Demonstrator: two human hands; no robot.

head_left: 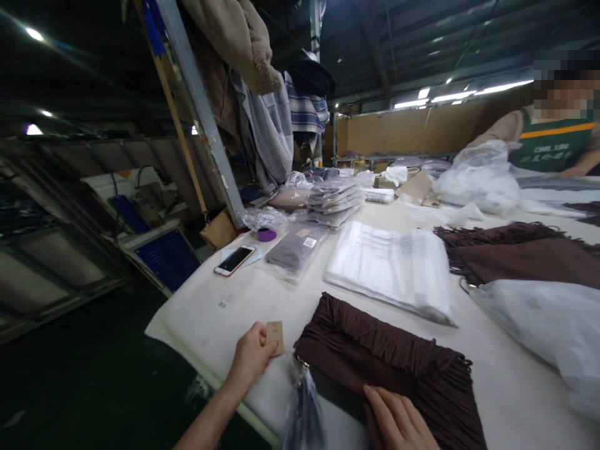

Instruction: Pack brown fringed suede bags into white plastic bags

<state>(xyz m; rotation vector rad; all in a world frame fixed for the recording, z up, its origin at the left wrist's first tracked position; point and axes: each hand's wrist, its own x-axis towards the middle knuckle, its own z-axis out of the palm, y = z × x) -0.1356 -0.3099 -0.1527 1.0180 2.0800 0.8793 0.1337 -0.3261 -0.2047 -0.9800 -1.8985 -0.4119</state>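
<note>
A dark brown fringed fabric piece [375, 350] lies folded on the pale table, its fringe along the far and right sides. At its left corner a gold-coloured fitting carries a tassel [304, 409] in clear plastic, hanging toward the near edge. My left hand [253, 351] pinches a small tan card [275, 338] just left of the brown piece. My right hand [398, 419] rests on the near edge of the brown piece, fingers stretched out. Beyond it sits a stack of clear white bags [391, 269].
A phone [235, 260], a bagged grey item [297, 250] and stacked bagged packs [335, 197] are farther back. More brown fringed fabric [529, 253] and a plastic bag [539, 331] lie right. A person in a green apron [555, 144] stands across the table [197, 312].
</note>
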